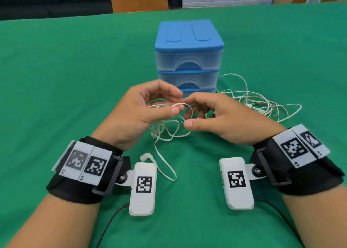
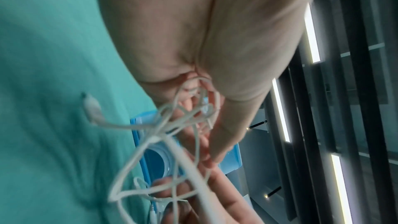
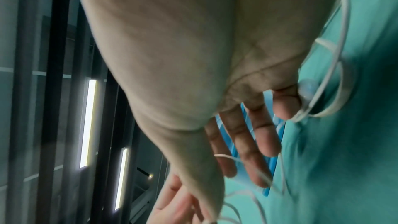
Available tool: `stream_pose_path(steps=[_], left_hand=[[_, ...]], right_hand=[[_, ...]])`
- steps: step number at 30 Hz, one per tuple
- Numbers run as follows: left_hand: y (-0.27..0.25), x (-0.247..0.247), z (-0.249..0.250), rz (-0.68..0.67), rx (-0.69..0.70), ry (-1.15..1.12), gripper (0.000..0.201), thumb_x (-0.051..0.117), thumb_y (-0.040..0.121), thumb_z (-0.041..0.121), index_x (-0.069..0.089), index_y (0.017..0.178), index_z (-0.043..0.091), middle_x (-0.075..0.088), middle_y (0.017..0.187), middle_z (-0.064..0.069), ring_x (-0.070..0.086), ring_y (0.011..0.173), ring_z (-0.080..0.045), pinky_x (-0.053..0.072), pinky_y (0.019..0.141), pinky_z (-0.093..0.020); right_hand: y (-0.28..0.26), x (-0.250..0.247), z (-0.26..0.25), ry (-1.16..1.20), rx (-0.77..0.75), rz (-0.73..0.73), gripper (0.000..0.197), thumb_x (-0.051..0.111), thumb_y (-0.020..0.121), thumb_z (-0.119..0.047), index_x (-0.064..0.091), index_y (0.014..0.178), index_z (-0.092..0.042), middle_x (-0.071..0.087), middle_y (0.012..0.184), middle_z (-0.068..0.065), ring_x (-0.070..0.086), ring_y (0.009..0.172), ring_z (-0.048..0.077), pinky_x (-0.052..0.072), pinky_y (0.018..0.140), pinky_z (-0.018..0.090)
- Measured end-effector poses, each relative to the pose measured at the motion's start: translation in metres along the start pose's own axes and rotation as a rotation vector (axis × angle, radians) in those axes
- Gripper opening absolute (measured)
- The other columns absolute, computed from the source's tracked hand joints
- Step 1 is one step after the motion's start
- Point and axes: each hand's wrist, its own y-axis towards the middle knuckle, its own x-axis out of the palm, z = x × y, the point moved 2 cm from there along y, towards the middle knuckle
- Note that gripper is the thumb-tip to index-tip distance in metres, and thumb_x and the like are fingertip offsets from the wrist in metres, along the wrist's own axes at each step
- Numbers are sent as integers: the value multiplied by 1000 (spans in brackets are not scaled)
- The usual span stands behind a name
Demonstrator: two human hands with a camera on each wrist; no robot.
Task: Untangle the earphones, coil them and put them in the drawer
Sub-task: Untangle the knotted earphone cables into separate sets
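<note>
Both hands, left hand (image 1: 137, 112) and right hand (image 1: 221, 116), pinch the tangled earphones (image 1: 169, 129) before the closed drawer unit (image 1: 188, 56), mid-table (image 1: 56, 79).

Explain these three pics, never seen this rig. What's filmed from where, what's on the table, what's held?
No robot: a person with cameras strapped on head and both wrists. The wide picture is the head view; the other two look along each palm.

On the green cloth stands a blue drawer unit, drawers closed. A second cable pile lies right of it.

The left hand and right hand each have a grip on the tangled white earphones; one earbud rests on the cloth.
</note>
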Motion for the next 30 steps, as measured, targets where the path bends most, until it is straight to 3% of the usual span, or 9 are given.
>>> stream_pose_path(steps=[2, 4, 6, 9, 13, 20, 25, 28, 30], left_hand=[[-1, 4, 3, -26, 49, -95, 27, 73, 76, 0, 66, 100, 9, 70, 97, -5, 70, 91, -21, 54, 84, -25], [-2, 6, 5, -43, 74, -131, 27, 72, 78, -2, 64, 101, 8, 70, 96, -4, 72, 90, -19, 54, 84, -25], [-1, 6, 4, -42, 74, -132, 27, 73, 78, -3, 64, 101, 8, 70, 97, -3, 72, 90, -18, 54, 82, -23], [1, 2, 2, 26, 52, -95, 29, 71, 78, -8, 64, 100, 8, 70, 102, -2, 71, 88, -15, 53, 76, -21], [3, -5, -3, 91, 3, -20, 30, 69, 82, -14, 69, 99, 10, 72, 100, 0, 64, 82, -12, 49, 69, -18], [2, -6, -5, 65, -57, 78, 30, 63, 71, 0, 76, 96, 10, 73, 91, -7, 60, 74, -9, 45, 61, -18], [2, -8, -5, 51, -86, 72, 21, 69, 79, 12, 78, 97, 5, 67, 81, -10, 43, 57, -9, 35, 52, -19], [0, -6, -4, 7, -90, 189, 19, 73, 86, 16, 77, 104, 13, 67, 84, -5, 51, 60, -8, 37, 53, -22], [-2, -3, -2, -58, -115, 258, 28, 72, 85, 22, 74, 113, 20, 70, 96, -4, 60, 68, -11, 44, 57, -23]], right_hand=[[0, -1, -5, 3, -62, 40, 5, 70, 94, -23, 70, 95, -18, 62, 82, 11, 52, 76, 22, 44, 74, 34], [-1, -2, -5, 25, -99, 87, 14, 65, 97, -20, 70, 87, -11, 58, 78, 20, 51, 73, 25, 42, 72, 37], [-1, -6, -5, 76, -120, 154, 18, 63, 98, -18, 68, 84, -8, 54, 72, 18, 47, 69, 25, 38, 66, 35], [1, -16, -1, 199, -125, 339, 18, 58, 94, -16, 62, 77, -13, 54, 69, 4, 45, 66, 11, 37, 63, 22], [-1, -30, 5, 468, -93, 648, 23, 53, 87, -17, 55, 66, -23, 52, 64, 0, 42, 64, 17, 33, 61, 29], [-7, -46, 9, 741, -206, 1078, 24, 48, 89, -11, 45, 67, -18, 43, 53, -4, 36, 54, 18, 27, 55, 33], [-10, -50, 11, 755, -200, 1118, 23, 48, 91, -10, 45, 70, -18, 43, 54, -5, 37, 52, 15, 26, 53, 32], [-9, -47, 8, 788, -225, 1027, 24, 49, 94, -8, 50, 72, -17, 48, 56, -7, 41, 52, 13, 30, 52, 29], [-7, -40, 3, 809, -246, 897, 21, 50, 97, -8, 54, 77, -14, 51, 60, -4, 44, 53, 13, 36, 53, 27]])
